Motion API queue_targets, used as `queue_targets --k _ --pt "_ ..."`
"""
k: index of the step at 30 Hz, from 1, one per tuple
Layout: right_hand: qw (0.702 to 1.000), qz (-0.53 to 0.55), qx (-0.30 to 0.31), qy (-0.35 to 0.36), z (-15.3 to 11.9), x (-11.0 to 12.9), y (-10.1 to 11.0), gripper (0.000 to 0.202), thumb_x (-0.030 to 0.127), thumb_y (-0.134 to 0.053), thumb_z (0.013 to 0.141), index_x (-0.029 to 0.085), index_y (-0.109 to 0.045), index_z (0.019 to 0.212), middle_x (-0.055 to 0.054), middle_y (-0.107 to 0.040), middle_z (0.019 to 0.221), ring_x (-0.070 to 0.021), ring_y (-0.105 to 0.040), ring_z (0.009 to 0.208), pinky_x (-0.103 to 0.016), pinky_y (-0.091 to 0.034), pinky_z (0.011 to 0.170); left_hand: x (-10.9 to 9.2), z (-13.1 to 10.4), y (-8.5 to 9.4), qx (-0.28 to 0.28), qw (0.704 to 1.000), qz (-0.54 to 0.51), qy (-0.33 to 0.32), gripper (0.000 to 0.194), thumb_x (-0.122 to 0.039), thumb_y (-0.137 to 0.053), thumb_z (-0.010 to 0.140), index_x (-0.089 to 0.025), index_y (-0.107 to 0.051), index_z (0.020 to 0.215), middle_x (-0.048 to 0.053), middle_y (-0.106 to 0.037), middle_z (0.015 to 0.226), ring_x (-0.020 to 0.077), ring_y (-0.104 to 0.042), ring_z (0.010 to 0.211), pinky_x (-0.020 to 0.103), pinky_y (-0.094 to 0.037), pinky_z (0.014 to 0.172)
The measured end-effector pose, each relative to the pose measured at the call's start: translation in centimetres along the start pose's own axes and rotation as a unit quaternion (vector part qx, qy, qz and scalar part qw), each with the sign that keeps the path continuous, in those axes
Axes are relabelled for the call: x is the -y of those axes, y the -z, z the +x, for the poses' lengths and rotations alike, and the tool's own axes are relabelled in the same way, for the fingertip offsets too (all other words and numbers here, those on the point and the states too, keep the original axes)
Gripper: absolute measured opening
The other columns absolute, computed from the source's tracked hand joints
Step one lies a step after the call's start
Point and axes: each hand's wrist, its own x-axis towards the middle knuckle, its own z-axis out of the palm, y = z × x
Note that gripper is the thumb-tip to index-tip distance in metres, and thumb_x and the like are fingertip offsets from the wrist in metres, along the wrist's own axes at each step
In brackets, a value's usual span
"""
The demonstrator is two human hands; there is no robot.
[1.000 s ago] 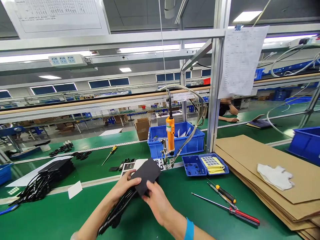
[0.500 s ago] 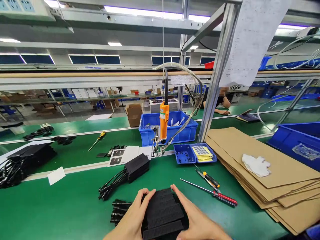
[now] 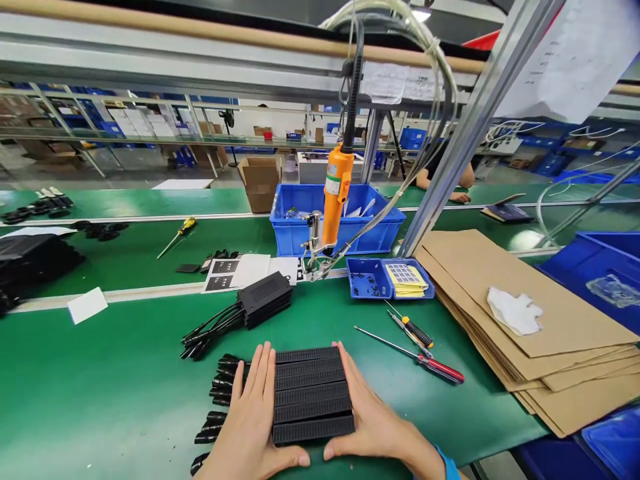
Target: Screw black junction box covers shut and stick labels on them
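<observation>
Several ribbed black boxes [image 3: 313, 393] lie side by side in a flush row on the green bench, edge faces up. My left hand [image 3: 253, 417] presses against the row's left side, fingers straight and thumb along the near edge. On the opposite side, my right hand [image 3: 367, 417] bears in with its palm, the thumb at the near corner. The row is squeezed between both hands. Black cable connectors [image 3: 225, 380] stick out to the left, partly hidden behind my left hand. Beyond them sits another stack of black boxes with cables [image 3: 265, 300].
Right of my hands lie a red-handled screwdriver [image 3: 440, 369], a yellow-and-black screwdriver [image 3: 417, 331] and flat cardboard sheets [image 3: 500, 287]. An orange electric screwdriver [image 3: 337, 193] hangs before a blue bin [image 3: 295, 233]. Small blue trays [image 3: 367, 293] hold black parts and yellow labels. A person's arm [image 3: 460, 197] rests far right.
The boxes, tilted and uneven between my hands before, now lie level in an even row. My left fingers have straightened along the side. The view has tipped downward.
</observation>
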Motion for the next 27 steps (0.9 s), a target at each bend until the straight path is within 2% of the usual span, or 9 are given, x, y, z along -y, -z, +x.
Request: queue_targets --k 3,6,13,15,18,20,22,24,27 --pt "1.000 -0.017 -0.022 0.010 -0.2 -0.4 -0.4 0.145 0.075 -0.073 0.064 0.014 0.022 0.154 -0.021 0.010 0.165 -0.0376 0.004 0.153 -0.058 -0.012 0.123 0.0 0.1 0.1 -0.006 1.000 0.004 0.000 0.136 -0.091 -0.053 0.068 -0.003 -0.001 0.157 0.030 -0.040 0.150 0.0453 -0.036 0.140 0.058 -0.023 0.111" --pt "0.998 -0.034 -0.040 0.021 -0.4 -0.8 -0.4 0.141 0.074 -0.072 0.066 0.015 0.020 0.155 -0.022 0.003 0.165 -0.0393 -0.004 0.152 -0.060 -0.019 0.122 0.1 0.1 0.3 -0.009 1.000 -0.012 0.002 0.136 -0.091 -0.054 0.067 -0.002 -0.002 0.157 0.029 -0.046 0.145 0.0446 -0.040 0.137 0.056 -0.022 0.111" --pt "0.997 -0.049 -0.050 0.020 -0.6 -1.5 -0.7 0.137 0.071 -0.072 0.069 0.020 0.021 0.155 -0.022 -0.002 0.165 -0.0425 -0.011 0.151 -0.064 -0.027 0.118 -0.1 0.1 0.2 0.016 0.997 -0.072 0.034 0.141 -0.090 -0.060 0.063 -0.006 0.004 0.157 0.032 -0.044 0.146 0.0487 -0.039 0.137 0.064 -0.026 0.110" --pt "0.997 -0.050 -0.054 0.021 -0.6 -1.6 -0.7 0.135 0.070 -0.072 0.070 0.021 0.021 0.155 -0.021 -0.003 0.165 -0.0421 -0.012 0.151 -0.065 -0.028 0.118 -0.1 -0.1 0.7 0.041 0.994 -0.093 0.045 0.143 -0.089 -0.063 0.062 -0.009 0.009 0.157 0.033 -0.038 0.150 0.0510 -0.034 0.139 0.069 -0.026 0.110" --pt "0.997 -0.049 -0.056 0.011 -0.7 -1.6 -0.8 0.133 0.067 -0.074 0.071 0.024 0.021 0.155 -0.020 -0.004 0.166 -0.0409 -0.012 0.152 -0.065 -0.027 0.118 -0.5 0.1 2.0 0.087 0.982 -0.152 0.065 0.144 -0.088 -0.063 0.062 -0.012 0.014 0.156 0.035 -0.015 0.158 0.0538 -0.016 0.145 0.076 -0.025 0.109" --pt "0.998 -0.045 -0.051 0.001 -0.8 -1.3 -0.8 0.134 0.063 -0.076 0.070 0.024 0.021 0.154 -0.020 -0.003 0.165 -0.0402 -0.011 0.152 -0.065 -0.025 0.119 -1.2 0.8 3.0 0.106 0.972 -0.196 0.079 0.144 -0.088 -0.062 0.062 -0.013 0.017 0.156 0.035 0.002 0.160 0.0533 -0.004 0.146 0.076 -0.029 0.107" --pt "0.998 -0.037 -0.047 -0.008 -0.7 -1.0 -0.6 0.136 0.058 -0.079 0.069 0.022 0.021 0.153 -0.021 -0.002 0.165 -0.0394 -0.009 0.152 -0.064 -0.023 0.121 -2.2 2.0 3.6 0.116 0.967 -0.213 0.071 0.147 -0.087 -0.066 0.059 -0.014 0.018 0.155 0.034 0.010 0.159 0.0525 0.003 0.146 0.075 -0.032 0.106" --pt "0.999 -0.026 -0.036 -0.012 -0.6 -0.7 -0.2 0.137 0.050 -0.082 0.068 0.021 0.021 0.153 -0.021 0.000 0.165 -0.0380 -0.006 0.153 -0.062 -0.022 0.122 -3.3 3.4 3.6 0.122 0.973 -0.190 0.043 0.155 -0.082 -0.077 0.052 -0.015 0.017 0.156 0.034 0.003 0.160 0.0528 0.001 0.147 0.077 -0.029 0.107" --pt "1.000 -0.013 -0.001 0.004 -0.4 -0.5 0.4 0.133 0.032 -0.080 0.068 0.020 0.022 0.153 -0.020 0.003 0.165 -0.0349 -0.004 0.154 -0.058 -0.023 0.123 -4.4 4.9 3.2 0.139 0.982 -0.124 0.017 0.150 -0.054 -0.094 0.048 -0.017 0.001 0.159 0.032 -0.030 0.153 0.0529 -0.022 0.143 0.077 -0.021 0.111"
